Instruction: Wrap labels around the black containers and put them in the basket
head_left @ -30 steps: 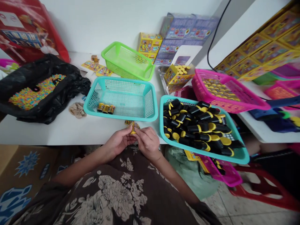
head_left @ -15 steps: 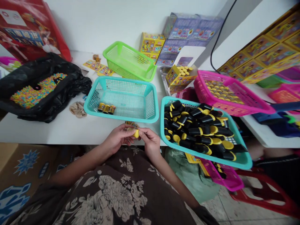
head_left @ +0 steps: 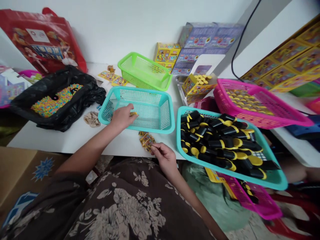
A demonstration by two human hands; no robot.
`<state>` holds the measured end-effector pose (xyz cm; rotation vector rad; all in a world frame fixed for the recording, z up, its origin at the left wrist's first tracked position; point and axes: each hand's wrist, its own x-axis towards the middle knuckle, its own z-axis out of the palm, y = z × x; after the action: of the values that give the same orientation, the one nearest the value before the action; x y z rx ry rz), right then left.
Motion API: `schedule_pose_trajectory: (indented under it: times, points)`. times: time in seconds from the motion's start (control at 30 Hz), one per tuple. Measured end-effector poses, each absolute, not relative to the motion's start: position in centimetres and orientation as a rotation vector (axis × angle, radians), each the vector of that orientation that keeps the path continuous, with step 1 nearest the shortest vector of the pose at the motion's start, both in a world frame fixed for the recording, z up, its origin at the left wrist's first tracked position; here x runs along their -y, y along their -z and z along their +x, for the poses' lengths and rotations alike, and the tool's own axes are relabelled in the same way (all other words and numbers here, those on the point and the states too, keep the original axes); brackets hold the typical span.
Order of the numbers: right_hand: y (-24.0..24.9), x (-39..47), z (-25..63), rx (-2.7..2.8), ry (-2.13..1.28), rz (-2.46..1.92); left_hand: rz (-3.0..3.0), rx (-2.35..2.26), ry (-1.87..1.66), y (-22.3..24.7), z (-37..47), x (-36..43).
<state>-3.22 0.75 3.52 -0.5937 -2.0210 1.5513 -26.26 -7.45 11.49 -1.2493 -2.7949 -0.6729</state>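
My left hand is inside the turquoise basket at its left end. The thumb and forefinger are apart, with a small yellow piece beside their tips. The hand covers the spot where small yellow-and-black tubs lay. My right hand is at the front edge of the table, thumb and fingertips pinched on the corner of some small printed labels. These labels lie on the white table just in front of the basket.
Right of my hands, another turquoise basket holds many black tubes with yellow caps. A pink basket stands behind it, a green basket at the back. Colourful beads fill a container lined with a black bag.
My hands have parted from around a small yellow-capped piece. My left hand has moved up and left into the basket; my right has come to the labels. The view has shifted slightly.
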Motion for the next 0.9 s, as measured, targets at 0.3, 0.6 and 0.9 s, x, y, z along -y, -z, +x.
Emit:
schedule_pose_trajectory:
  times: [0.3,0.6,0.9]
  points:
    - [-3.2,-0.4,-3.0,2.090,-1.398,-0.494,-1.339,2.936,-0.123,-11.3,-27.7,3.8]
    - [-2.5,-1.2,-1.7,2.201,-1.118,-0.450,-1.612,2.742,0.558,-12.9,-23.2,6.5]
    - [-1.5,-1.7,-1.7,2.262,-0.938,-0.561,-1.505,2.957,1.027,-4.8,-17.8,8.7]
